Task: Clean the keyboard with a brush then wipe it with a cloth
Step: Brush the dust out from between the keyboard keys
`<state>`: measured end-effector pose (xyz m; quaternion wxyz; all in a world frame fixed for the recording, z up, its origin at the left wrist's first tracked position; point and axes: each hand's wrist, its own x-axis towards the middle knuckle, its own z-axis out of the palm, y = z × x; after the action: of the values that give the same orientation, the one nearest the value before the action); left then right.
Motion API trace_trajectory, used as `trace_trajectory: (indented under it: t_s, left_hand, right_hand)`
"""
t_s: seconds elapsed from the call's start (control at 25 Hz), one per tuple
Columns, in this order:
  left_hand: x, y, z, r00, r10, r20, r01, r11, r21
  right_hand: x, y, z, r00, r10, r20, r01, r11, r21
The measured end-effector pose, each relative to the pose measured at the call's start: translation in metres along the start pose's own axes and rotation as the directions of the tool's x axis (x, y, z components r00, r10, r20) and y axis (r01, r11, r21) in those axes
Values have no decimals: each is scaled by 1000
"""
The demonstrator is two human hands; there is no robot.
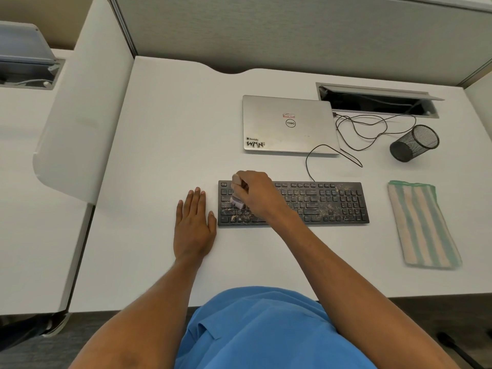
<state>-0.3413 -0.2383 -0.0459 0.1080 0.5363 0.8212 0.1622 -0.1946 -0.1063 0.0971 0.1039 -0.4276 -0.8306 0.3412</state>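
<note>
Right hand (255, 191) grips brush (237, 199) on dusty keyboard's (319, 202) left end
Left hand (193, 225) lies flat, fingers straight, on desk (159, 129); striped cloth (422, 225) well right

The person's right hand (255, 190) held a small brush (237, 202). Its bristles touched the left part of the black keyboard (319, 203). The keys had pale crumbs and dust on them. The left hand (194, 225) lay flat on the white tabletop (173, 129), just beside the keyboard's left end. A folded cloth (420, 225) with green stripes lay to the right of the keyboard. Behind the keyboard sat a closed silver laptop (287, 123). A black mesh cup (414, 143) was near some thin black cables (372, 129).
</note>
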Motion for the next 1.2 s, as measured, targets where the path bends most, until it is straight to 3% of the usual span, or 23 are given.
trace_trajectory:
  t_s: [0.2,0.48,0.92,1.2]
  left_hand:
    - [1,-1,0,1000,7,-7,-7,1000,6]
    - [1,-2,2,1000,12,-4,-12,1000,19]
    - [0,-3,2,1000,14,-7,-14,1000,1]
    - [1,-2,1,1000,9,-4,-9,1000,-8]
  right_hand:
    - [1,2,3,999,51,-1,-51,997,-59]
    - [-7,-17,18,995,57,-76,-37,968,248]
    - [-14,-8,32,997,74,-19,-70,985,158]
    - [-13,-3,23,975,108,-192,-48,954,295]
